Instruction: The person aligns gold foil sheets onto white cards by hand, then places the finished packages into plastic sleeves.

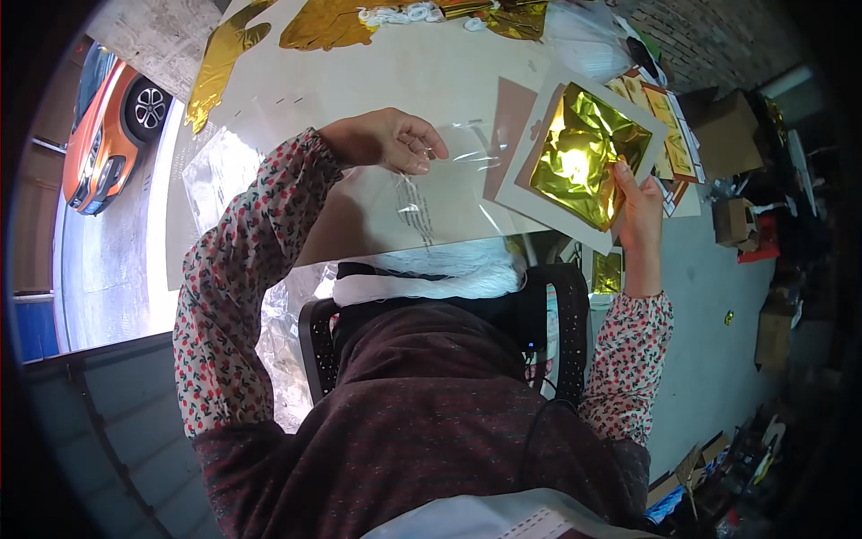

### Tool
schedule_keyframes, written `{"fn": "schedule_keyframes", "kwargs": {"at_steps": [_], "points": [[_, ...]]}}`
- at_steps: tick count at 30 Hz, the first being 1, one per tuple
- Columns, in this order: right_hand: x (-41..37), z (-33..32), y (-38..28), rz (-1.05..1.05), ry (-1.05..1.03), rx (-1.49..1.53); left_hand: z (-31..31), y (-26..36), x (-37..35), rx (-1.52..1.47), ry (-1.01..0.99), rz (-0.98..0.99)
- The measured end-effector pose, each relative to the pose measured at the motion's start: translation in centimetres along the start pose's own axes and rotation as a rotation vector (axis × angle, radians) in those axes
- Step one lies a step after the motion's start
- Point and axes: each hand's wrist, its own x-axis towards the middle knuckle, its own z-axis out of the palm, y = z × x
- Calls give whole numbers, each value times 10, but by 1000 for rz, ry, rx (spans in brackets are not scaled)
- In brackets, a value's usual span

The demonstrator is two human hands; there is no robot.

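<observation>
My right hand (639,214) grips a white card (516,193) by its lower right side, the thumb pressing on the shiny gold foil piece (575,148) that lies flat on the card. The card is tilted and held over the right part of the table. Left of it, my left hand (400,144) is closed, its fingertips pinching a clear plastic bag (462,153). Faint printed lines show on the bag below the fingers. Its edges are hard to make out against the table.
More gold foil (328,25) and white string bundles (409,13) lie along the table's far side. A white yarn hank (422,286) rests at my lap. Printed cards (669,117) sit at the right edge. An orange car (112,126) stands outside, left; cardboard boxes (732,135) are at right.
</observation>
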Motion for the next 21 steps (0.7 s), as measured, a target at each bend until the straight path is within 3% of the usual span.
{"fn": "schedule_keyframes", "kwargs": {"at_steps": [10,13,16,21], "points": [[-6,-2,9,106,-89,-129,-23,3,14,-93,21,-27],[-9,3,9,131,-111,-68,-13,7,21,21,69,-47],[-10,2,12,144,-112,-112,12,12,20,362,126,-3],[-10,1,14,138,-126,-94,28,-3,23,438,173,130]]}}
